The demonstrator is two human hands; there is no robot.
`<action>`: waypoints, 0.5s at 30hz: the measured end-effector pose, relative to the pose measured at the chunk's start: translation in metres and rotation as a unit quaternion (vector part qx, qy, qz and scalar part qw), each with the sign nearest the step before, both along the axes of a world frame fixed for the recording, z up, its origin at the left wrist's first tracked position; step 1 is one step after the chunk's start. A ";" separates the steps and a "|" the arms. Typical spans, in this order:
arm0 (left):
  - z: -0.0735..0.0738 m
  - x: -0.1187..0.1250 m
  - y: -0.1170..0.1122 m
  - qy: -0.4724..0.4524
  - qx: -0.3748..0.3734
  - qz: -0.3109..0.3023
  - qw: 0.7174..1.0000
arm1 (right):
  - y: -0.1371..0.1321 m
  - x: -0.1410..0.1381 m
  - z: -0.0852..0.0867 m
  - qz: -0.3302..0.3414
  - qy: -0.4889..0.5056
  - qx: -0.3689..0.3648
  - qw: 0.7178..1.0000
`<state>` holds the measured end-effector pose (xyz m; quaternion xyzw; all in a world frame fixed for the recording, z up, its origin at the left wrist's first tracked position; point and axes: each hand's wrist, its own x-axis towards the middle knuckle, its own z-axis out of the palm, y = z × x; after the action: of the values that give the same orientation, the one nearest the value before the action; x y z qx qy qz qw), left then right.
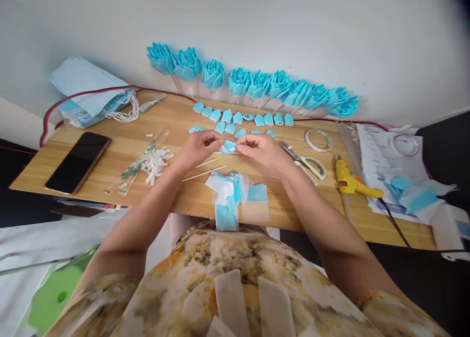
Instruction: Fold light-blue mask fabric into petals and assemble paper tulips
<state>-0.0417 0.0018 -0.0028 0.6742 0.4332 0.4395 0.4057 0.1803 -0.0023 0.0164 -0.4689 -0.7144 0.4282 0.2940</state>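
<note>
Between my hands is a small blue fabric petal (229, 147) with bits of white on it. My left hand (200, 148) pinches its left edge, thumb and forefinger together. On the opposite edge, my right hand (261, 151) grips it in the same way. Beyond my fingers lie rows of similar blue petals (226, 115), some partly hidden by my hands. Thin wooden sticks (203, 173) rest beside my left wrist. Nearer my body is a loose pile of cut blue and white fabric (228, 190), with one strip hanging over the table edge.
Several blue fabric flowers (239, 81) on sticks lean against the wall. Scissors (303, 159), a tape roll (318, 140) and a yellow glue gun (350, 180) lie right on the wooden table (293, 207). Left are a phone (78, 162), white scraps (154, 163) and stacked face masks (90, 84).
</note>
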 end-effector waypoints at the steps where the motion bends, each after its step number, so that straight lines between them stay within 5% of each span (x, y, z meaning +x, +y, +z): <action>1: 0.000 0.001 -0.001 -0.005 0.016 0.029 0.999 | -0.001 -0.001 0.000 -0.016 -0.002 0.017 1.000; 5: 0.002 0.008 -0.009 0.014 0.153 0.133 0.979 | -0.007 -0.009 0.000 -0.119 0.016 0.098 0.988; 8: 0.002 0.016 -0.016 0.045 0.210 0.099 0.972 | -0.012 -0.016 -0.002 -0.162 0.016 0.126 0.979; 15: -0.007 0.024 -0.014 0.072 0.209 0.069 0.973 | -0.022 -0.026 -0.010 -0.161 -0.004 0.177 0.971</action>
<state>-0.0176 -0.0124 -0.0096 0.7424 0.4054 0.4976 0.1919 0.1546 -0.0241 0.0068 -0.5199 -0.6948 0.2399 0.4351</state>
